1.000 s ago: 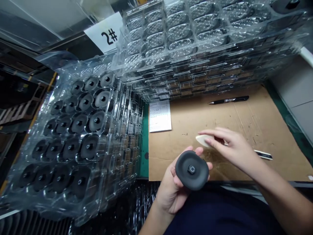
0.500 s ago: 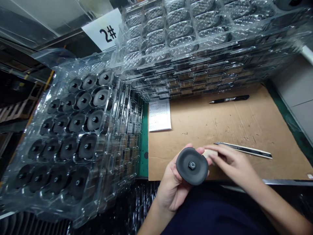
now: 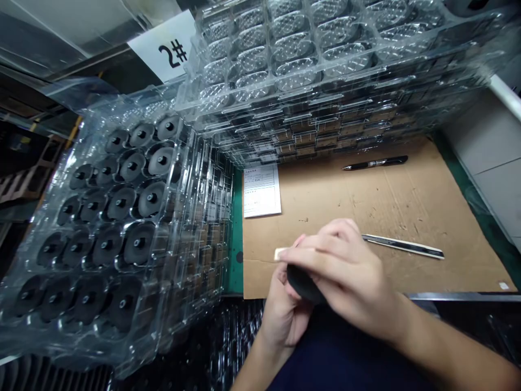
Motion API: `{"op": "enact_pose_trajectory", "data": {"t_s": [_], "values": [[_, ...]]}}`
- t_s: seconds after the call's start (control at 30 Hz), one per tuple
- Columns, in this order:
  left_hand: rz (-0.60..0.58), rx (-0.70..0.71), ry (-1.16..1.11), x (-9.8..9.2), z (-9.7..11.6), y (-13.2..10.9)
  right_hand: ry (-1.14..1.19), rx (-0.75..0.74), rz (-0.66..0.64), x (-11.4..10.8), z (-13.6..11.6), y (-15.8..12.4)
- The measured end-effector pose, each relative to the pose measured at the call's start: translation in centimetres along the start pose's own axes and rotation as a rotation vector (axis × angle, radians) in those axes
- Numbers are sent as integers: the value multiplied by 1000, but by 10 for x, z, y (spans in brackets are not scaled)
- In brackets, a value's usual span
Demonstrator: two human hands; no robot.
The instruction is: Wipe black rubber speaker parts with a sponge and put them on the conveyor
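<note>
My left hand (image 3: 280,315) is wrapped round a black dished disc (image 3: 303,285) from below, near the front edge of the cardboard. Much of the disc, its hex centre included, is hidden behind my right hand (image 3: 345,266). That hand lies over the top of the disc, pinching a small cream-coloured block (image 3: 280,253) whose end shows past the fingertips. Whether the block touches the disc I cannot tell. To the left, a clear plastic tray (image 3: 163,239) holds several similar black discs (image 3: 139,243), each with a hex stud in its middle.
Stacked clear trays (image 3: 293,76) stand behind the cardboard sheet (image 3: 313,201). On the cardboard lie a printed paper slip (image 3: 262,190), a black pen (image 3: 375,163) and a slim cutter knife (image 3: 402,246). A "2#" sign (image 3: 166,49) stands at the back left.
My right hand has moved left and over the disc, carrying the cream-coloured block. The disc has tilted and is now largely covered. The whole view has shifted slightly.
</note>
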State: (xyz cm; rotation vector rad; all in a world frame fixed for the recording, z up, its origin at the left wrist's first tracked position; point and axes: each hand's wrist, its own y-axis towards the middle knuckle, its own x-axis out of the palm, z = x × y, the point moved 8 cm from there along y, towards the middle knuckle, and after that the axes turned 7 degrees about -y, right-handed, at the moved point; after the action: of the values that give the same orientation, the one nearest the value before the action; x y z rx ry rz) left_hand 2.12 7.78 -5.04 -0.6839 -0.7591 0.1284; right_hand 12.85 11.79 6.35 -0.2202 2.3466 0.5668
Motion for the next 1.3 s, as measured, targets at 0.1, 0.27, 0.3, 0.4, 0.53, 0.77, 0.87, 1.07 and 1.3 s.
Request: {"op": "enact_pose_trajectory", "data": {"t_s": [0.1,0.27,0.3,0.4,0.53,0.77,0.87,1.07,1.3], "values": [[-69,59,-16,6,5,0,-114,143,-7,-1,11,-2],[-103,90,-53,10,7,0,-47,-7,79,-5,-1,3],[-116,104,-55,10,8,0,-8,7,81,-6,4,3],[-157,134,-72,10,14,-2,45,217,52,-3,42,-10],[-183,127,-111,9,19,-4,113,453,-96,26,89,-56],[-223,86,-120,13,18,-6,113,450,-282,68,99,-92],[-231,78,-104,14,16,-7,99,473,-176,38,89,-69],[-242,187,-67,14,16,-8,103,96,101,-13,16,-16],[-174,305,-29,6,25,-3,86,76,-33,11,7,-5]]}}
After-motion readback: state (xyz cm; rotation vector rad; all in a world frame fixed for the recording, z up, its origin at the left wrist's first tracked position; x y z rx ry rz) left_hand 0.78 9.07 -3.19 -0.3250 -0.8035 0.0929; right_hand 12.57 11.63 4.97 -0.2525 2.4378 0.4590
